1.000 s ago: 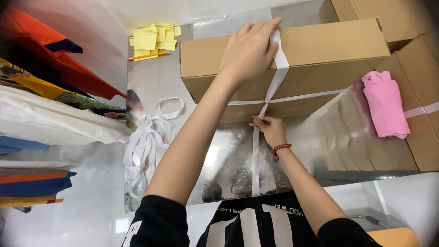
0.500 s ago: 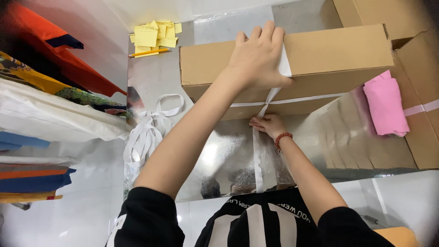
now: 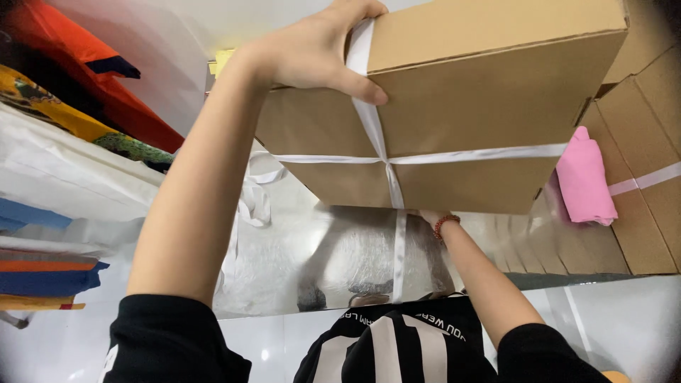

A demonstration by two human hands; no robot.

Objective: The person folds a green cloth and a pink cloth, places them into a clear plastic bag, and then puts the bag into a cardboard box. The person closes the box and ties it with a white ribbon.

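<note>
Two hands on strapped cardboard box.

A plain brown rectangular cardboard box fills the upper centre and right of the frame, tipped up so its long front face shows. A flat white plastic strap crosses that face in two bands, one level and one upright, meeting at the lower middle, the upright band trailing below the box.

One head-worn camera looks steeply down from close above the person's own chest and arms, facing forward over the shiny worktop; there is no second view
</note>
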